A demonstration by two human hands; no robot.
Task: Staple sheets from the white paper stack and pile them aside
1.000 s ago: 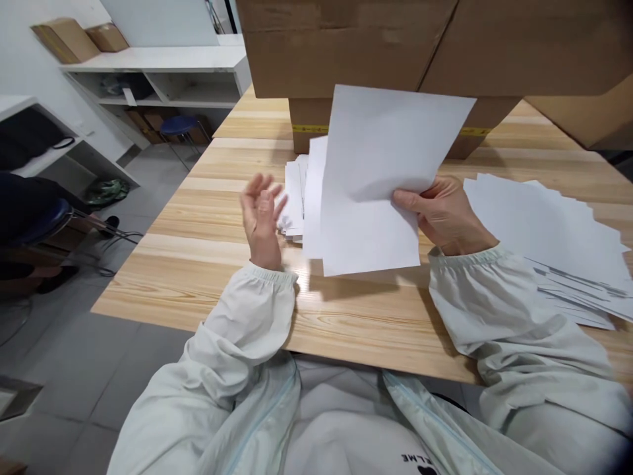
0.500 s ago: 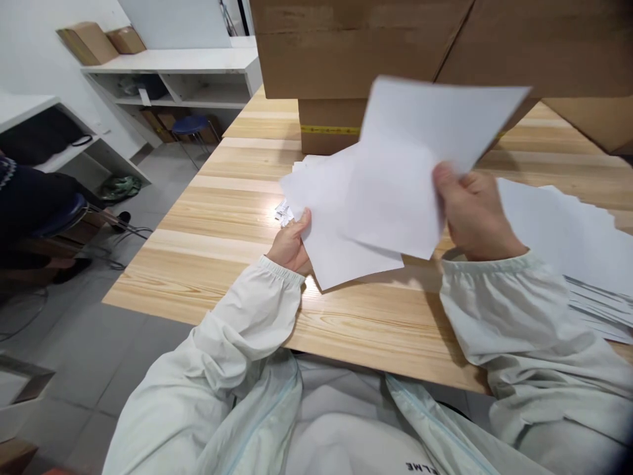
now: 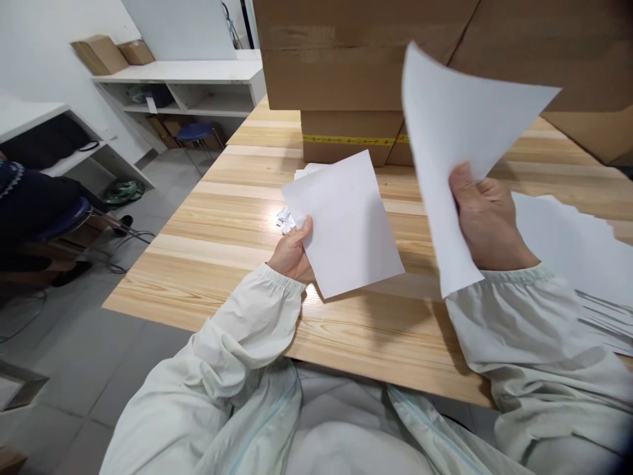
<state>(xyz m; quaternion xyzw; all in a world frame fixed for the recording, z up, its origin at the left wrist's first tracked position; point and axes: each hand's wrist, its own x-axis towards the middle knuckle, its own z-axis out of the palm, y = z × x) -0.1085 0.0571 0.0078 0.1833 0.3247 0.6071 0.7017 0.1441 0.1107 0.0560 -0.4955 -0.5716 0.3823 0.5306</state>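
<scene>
Paper is in both hands: the left hand (image 3: 293, 252) pinches a blank white sheet (image 3: 346, 221) by its left edge, thumb on top, holding it low over the wooden table (image 3: 222, 218). The right hand (image 3: 487, 221) grips a second, larger sheet (image 3: 457, 125) raised and curling, fingers closed on its lower part. Stacked cardboard boxes (image 3: 346, 66) stand shut behind; their contents cannot be seen. Loose sheets (image 3: 578, 244) lie spread at the right.
</scene>
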